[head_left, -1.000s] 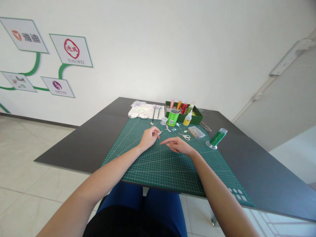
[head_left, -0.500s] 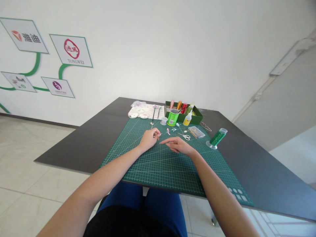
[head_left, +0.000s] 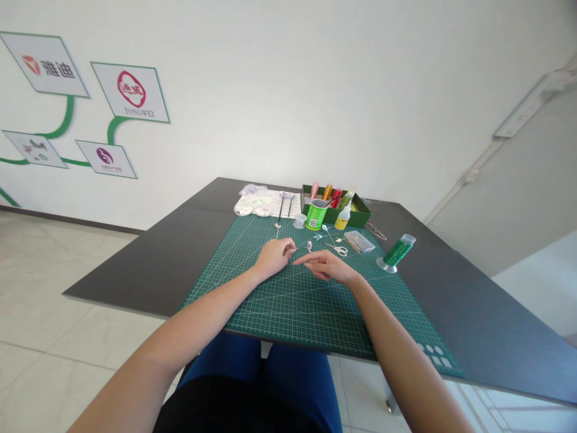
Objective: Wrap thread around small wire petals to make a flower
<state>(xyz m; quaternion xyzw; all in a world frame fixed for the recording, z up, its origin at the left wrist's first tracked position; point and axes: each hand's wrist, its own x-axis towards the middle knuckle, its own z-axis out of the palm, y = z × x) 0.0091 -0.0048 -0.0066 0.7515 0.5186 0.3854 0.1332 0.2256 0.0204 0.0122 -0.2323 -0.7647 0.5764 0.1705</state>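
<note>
My left hand (head_left: 276,257) rests on the green cutting mat (head_left: 279,300), thumb and fingers pinched around a thin stem whose end pokes out at the fingertips. Just to the right of those fingertips is a small pink petal piece (head_left: 309,246); whether it joins the stem is hard to see. My right hand (head_left: 327,266) hovers close by, index finger straight toward the left fingertips, thumb and other fingers curled in beneath it. Anything fine between the right fingers is too small to make out. White-handled scissors (head_left: 340,250) and a pale blue flower piece (head_left: 318,236) lie beyond.
A green box (head_left: 360,218) of thread spools stands at the back, with a green can (head_left: 316,215) and glue bottle (head_left: 343,218) before it. Right are a clear case (head_left: 359,242) and a green thread spool (head_left: 398,251). White paper (head_left: 270,201) lies back left.
The pink petal piece has shifted slightly right and nearer to me, and turned more upright. My left fingers have rolled a little to the right; my right hand has barely moved.
</note>
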